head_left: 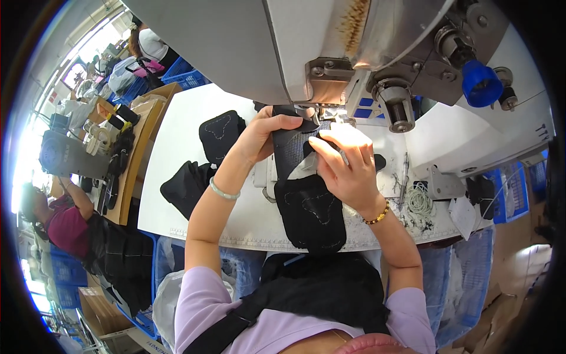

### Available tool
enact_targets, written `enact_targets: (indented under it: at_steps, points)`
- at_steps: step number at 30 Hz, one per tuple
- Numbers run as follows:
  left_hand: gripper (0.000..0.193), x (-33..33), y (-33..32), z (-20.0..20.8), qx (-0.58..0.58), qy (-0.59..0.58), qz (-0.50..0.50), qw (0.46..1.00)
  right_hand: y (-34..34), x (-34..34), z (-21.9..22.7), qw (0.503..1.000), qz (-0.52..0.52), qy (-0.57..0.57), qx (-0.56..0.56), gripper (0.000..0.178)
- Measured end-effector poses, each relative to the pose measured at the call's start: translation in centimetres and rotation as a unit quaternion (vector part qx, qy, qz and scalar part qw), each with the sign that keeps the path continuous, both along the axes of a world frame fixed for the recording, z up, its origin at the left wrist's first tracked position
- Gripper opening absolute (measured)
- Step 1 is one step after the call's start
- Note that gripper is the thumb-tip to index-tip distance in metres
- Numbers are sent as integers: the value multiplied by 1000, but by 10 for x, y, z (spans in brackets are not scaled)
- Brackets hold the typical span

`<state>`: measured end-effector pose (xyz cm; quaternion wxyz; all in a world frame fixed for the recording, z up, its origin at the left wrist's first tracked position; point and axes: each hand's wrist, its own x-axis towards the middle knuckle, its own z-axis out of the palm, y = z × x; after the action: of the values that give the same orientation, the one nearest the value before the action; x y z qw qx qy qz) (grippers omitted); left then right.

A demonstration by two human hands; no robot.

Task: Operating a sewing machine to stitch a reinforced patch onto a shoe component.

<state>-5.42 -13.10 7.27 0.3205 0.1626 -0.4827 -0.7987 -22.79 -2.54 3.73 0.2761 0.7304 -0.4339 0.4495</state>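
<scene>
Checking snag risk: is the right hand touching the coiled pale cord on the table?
Apart. The head view shows white tabletop between the right hand and the coiled pale cord.

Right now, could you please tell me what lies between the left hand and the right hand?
In the head view, dark mesh fabric lies between the left hand and the right hand.

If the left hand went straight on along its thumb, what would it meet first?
The left hand would probably meet the metal presser foot first, just right of its thumb tip, though depth is unclear there.
</scene>
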Motion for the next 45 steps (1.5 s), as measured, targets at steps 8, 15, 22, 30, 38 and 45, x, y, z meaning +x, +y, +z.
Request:
enact_targets:
  at_steps: [8, 15, 22, 30, 38, 45]
  points:
    - [27, -5, 29, 2, -17, 8, 106, 994, 4, 0, 5, 999, 40, 20, -10, 33]
    - [25, -5, 42, 14, 24, -37, 104, 994, 2, -6, 4, 996, 86, 8, -21, 25]
    - [24, -8, 51, 0, 20, -16, 145, 989, 3, -15, 8, 997, 81, -1, -21, 30]
    - [18, -22, 70, -11, -13, 9, 214, 977, 5, -29, 18, 991, 125, -19, 45, 25]
    - [16, -40, 90, -11, -142, -47, 283, 947, -2, -53, 20, 945, 227, -174, 160, 26]
    - [15, -36, 84, -6, -85, -25, 259, 962, 1, -50, 15, 949, 218, -168, 154, 26]
